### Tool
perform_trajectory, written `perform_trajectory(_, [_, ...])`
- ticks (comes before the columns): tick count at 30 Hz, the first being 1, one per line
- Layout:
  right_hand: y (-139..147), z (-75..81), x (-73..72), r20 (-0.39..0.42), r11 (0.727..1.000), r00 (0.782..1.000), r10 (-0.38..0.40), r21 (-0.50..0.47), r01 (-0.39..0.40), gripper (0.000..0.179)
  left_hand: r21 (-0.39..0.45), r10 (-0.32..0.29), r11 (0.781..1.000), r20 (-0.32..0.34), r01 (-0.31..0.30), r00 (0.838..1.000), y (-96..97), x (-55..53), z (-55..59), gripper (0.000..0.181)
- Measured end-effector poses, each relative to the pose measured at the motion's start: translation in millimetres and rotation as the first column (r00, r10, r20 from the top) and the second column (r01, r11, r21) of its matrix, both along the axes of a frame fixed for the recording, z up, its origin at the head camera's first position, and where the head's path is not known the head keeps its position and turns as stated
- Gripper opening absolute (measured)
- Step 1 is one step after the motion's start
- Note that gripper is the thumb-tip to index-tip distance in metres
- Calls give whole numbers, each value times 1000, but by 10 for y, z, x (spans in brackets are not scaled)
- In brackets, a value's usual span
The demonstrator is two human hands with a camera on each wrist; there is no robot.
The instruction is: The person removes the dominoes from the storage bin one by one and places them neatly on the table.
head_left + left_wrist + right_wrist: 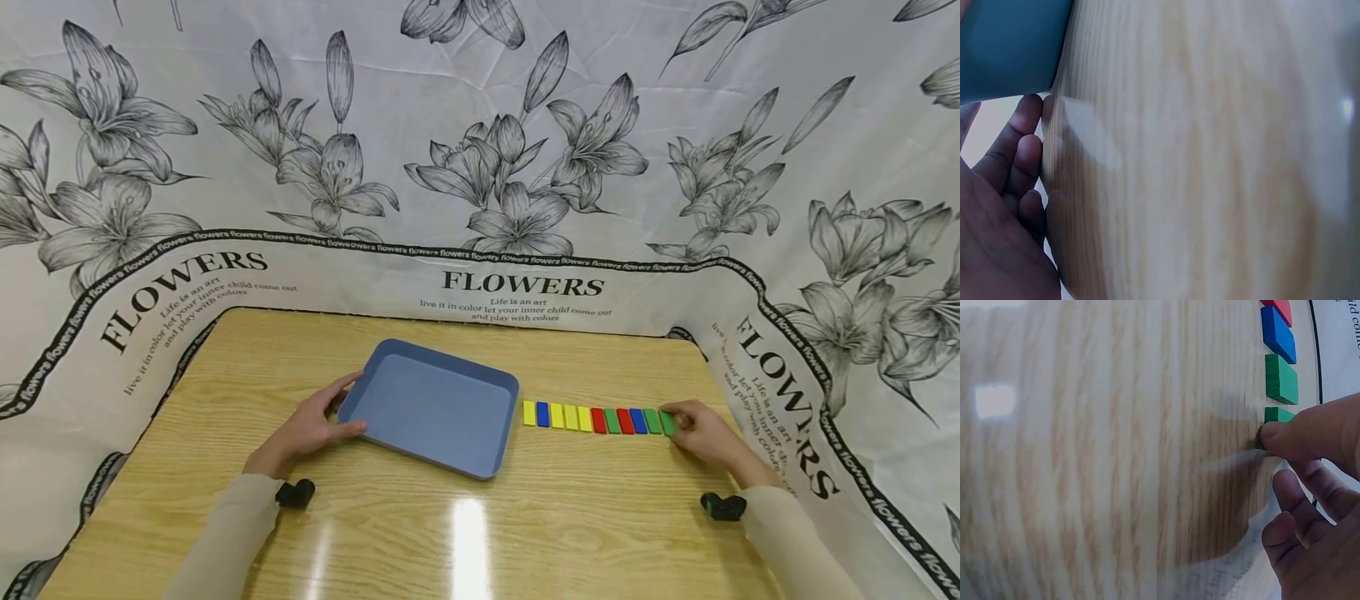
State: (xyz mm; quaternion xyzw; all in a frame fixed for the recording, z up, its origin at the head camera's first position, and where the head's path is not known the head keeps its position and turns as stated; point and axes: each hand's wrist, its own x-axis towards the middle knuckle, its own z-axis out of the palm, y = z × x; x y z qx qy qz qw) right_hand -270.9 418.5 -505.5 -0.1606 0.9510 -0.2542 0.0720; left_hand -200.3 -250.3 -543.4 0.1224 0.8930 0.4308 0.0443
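A blue-grey tray (435,408) lies slightly turned on the table. My left hand (311,425) grips its left edge, thumb over the rim and fingers along the outer side; a corner of the tray (1010,50) shows above the fingers in the left wrist view. To the tray's right runs a row of small flat wooden blocks in yellow, blue, red and green. At the row's right end, my right hand (705,435) pinches the last green block (667,423) between thumb and fingers. The thumb partly hides that green block (1279,414) in the right wrist view.
The row's leftmost yellow block (529,413) stands close beside the tray's right rim. The wooden table (375,533) reaches back to a white cloth (360,283) printed with flowers, which also encloses the left and right sides.
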Motion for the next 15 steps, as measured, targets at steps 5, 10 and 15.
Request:
perform_trajectory(5, [-34, 16, -16, -3, 1000, 1000, -13, 16, 13, 47, -4, 2, 1000, 3, -2, 1000, 2, 2, -4, 88])
perform_trajectory(10, [-59, 33, -4, 32, 1000, 999, -18, 7, 18, 49, 21, -3, 1000, 13, 3, 1000, 5, 5, 18, 88])
perform_trajectory(15, [-69, 17, 5, 24, 1000, 999, -28, 6, 28, 48, 39, -16, 999, 19, 15, 1000, -1, 1, 19, 89])
